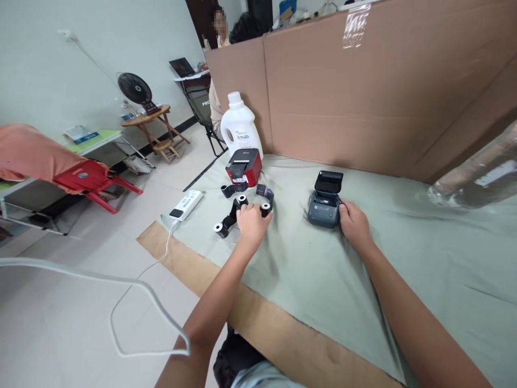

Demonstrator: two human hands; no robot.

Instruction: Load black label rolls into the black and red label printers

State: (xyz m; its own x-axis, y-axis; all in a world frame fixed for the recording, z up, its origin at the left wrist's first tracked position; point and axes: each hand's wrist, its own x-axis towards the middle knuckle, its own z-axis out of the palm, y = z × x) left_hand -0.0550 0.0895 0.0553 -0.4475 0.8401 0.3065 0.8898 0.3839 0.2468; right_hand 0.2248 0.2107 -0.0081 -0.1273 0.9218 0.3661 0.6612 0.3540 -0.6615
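Note:
My left hand (251, 222) is closed among several small black rolls with white cores, its fingers against one black roll (265, 209). Its fingertips are partly hidden. Another black roll (221, 230) lies to the left with its strip partly unwound, and one more roll (242, 200) sits just beyond the hand. My right hand (354, 222) grips the right side of a small dark portable label printer (323, 210), whose lid (329, 182) stands raised. The printer rests upright on the green cloth.
A red and black printer (244, 166) stands at the back before a white jug (241, 126). To the left lies a white power bank (186, 205) with a cable. A cardboard wall (347, 91) closes the far side; a plastic-wrapped roll (480, 161) is at right. People sit beyond.

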